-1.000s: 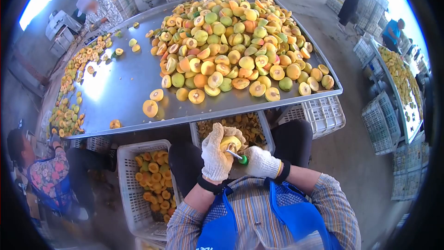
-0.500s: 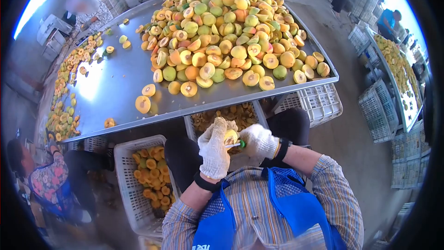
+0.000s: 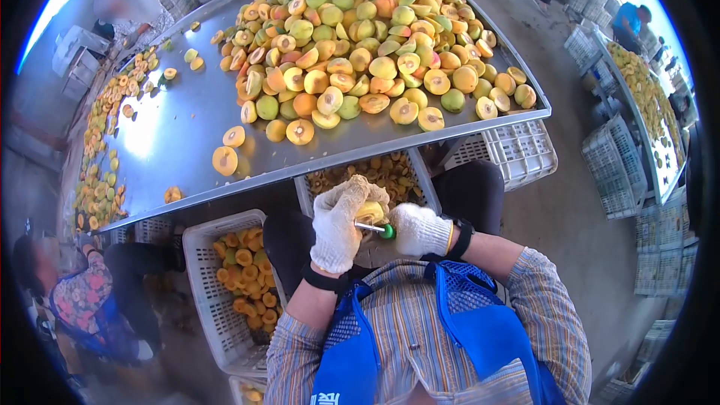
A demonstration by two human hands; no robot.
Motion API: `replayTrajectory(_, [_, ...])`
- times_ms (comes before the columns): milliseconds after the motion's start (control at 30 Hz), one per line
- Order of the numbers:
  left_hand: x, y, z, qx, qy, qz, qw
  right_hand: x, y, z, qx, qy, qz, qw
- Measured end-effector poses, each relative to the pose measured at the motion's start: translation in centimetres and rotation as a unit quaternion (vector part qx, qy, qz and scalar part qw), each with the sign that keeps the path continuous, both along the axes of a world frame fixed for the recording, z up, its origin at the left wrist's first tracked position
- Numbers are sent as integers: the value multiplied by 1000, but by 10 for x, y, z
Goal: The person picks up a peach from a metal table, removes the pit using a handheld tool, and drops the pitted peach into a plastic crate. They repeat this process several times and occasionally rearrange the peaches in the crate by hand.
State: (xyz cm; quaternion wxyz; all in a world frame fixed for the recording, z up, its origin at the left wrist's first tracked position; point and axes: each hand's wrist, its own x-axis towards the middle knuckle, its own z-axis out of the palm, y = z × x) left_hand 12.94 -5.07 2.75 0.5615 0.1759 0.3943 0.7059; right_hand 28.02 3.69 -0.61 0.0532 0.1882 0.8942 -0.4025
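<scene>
In a white work glove, my left hand (image 3: 336,226) is closed round a yellow peach half (image 3: 370,212) in front of my lap. My right hand (image 3: 421,231), gloved too, grips a small tool with a green handle (image 3: 388,232) and a thin metal shaft. The shaft points left and lies against the lower side of the peach half; its tip is hidden by fruit or glove. Just beyond my hands, under the table edge, a white crate (image 3: 428,189) contains cut fruit pieces. Left of my knee, another white crate (image 3: 196,274) holds hollowed peach halves (image 3: 251,277).
A metal table (image 3: 184,154) carries a large heap of halved peaches (image 3: 352,52) and more along its left edge. An upturned white crate (image 3: 517,157) stands at right. People sit at left and far left; another table (image 3: 664,180) and stacked crates line the right.
The view has tilted slightly, so the table sits higher. Both hands stay together with the same peach half and tool; the green handle has turned slightly and shows more of its end.
</scene>
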Motion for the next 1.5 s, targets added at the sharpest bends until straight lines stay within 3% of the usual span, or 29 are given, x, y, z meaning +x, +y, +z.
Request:
replayTrajectory(33, [-5, 2, 0, 13, 30, -39, 999, 0, -7, -18, -61, 152, 68, 984])
replayTrajectory(100, [-9, 8, -3, 75, -27, -88, 993, -1, -27, -14, -293, 225, -2, 929])
replayTrajectory(167, [-8, 12, -5, 102, -93, -148, 979, -1, -15, -19, -276, 169, 43, 945])
replayTrajectory(200, [-7, 10, -3, -19, -17, -98, 995, -4, -6, -29, -204, 137, 22, 969])
replayTrajectory(233, [-7, 11, -3, -20, -19, -96, 995, -5, -1, -38, -131, 103, 3, 986])
replayTrajectory(267, [-10, 12, -2, 5, -47, -130, 990, -11, -8, -7, -256, 176, 2, 950])
replayTrajectory(300, [-13, 13, -1, 29, -74, -164, 983, -10, -12, -6, -257, 177, 5, 950])
replayTrajectory(333, [-12, 16, -14, 180, -114, -187, 959, -7, -18, -6, -353, 115, 17, 928])
replayTrajectory(367, [-7, 20, -13, 184, -110, -184, 959, -5, -19, -6, -443, 49, 28, 895])
replayTrajectory(433, [-1, 23, -12, 80, -259, 43, 962, -9, -14, -8, -368, 63, 37, 927])
replayTrajectory(500, [-15, 19, -14, -44, -203, 150, 966, -18, -12, -6, -227, 92, 49, 968])
replayTrajectory(567, [-63, -3, -36, 13, -226, 215, 950, -17, -6, -13, -71, -29, -20, 997])
replayTrajectory(633, [-98, -38, -46, 12, -137, 249, 959, -21, 12, -5, 17, -93, -55, 994])
replayTrajectory(667, [-111, -57, -44, -107, 0, 299, 948, -13, 25, -27, 109, -134, -46, 984])
replayTrajectory(700, [-124, -72, -43, -221, 138, 340, 904, -7, 37, -50, 201, -171, -41, 964])
replayTrajectory(733, [-140, -89, -51, -305, 449, 350, 763, -10, 40, -46, 203, -166, -43, 964])
replayTrajectory(767, [-144, -92, -46, -355, 703, 317, 529, -8, 40, -39, 167, -133, -63, 975])
replayTrajectory(833, [-151, -72, -44, -341, 713, 342, 509, -6, 43, -42, 132, -100, -86, 982])
replayTrajectory(900, [-155, -27, -33, -195, 799, 299, 484, -9, 47, -55, 216, -167, -23, 962])
replayTrajectory(967, [-156, 25, -37, -215, 825, 226, 471, -8, 42, -52, 158, -67, -70, 983])
replayTrajectory(1033, [-154, 71, -26, -311, 818, 68, 479, -10, 35, -41, 134, -50, -96, 985])
replayTrajectory(1067, [-157, 89, -24, -340, 787, 5, 515, -7, 33, -42, 121, -41, -101, 987])
replayTrajectory(1133, [-165, 115, -43, -377, 770, -63, 511, -4, 30, -46, 119, -42, -99, 987])
replayTrajectory(1300, [-151, 124, -53, -298, 802, -45, 516, -6, 27, -33, 118, -41, -96, 988])
replayTrajectory(1367, [-146, 114, -50, -277, 767, -81, 574, -7, 28, -31, 94, -40, -89, 991])
replayTrajectory(1433, [-149, 93, -44, -175, 715, -52, 675, -7, 29, -23, 98, -53, -85, 990])
replayTrajectory(1500, [-147, 81, -46, -172, 417, -1, 892, -4, 24, -22, 88, -41, -85, 992])
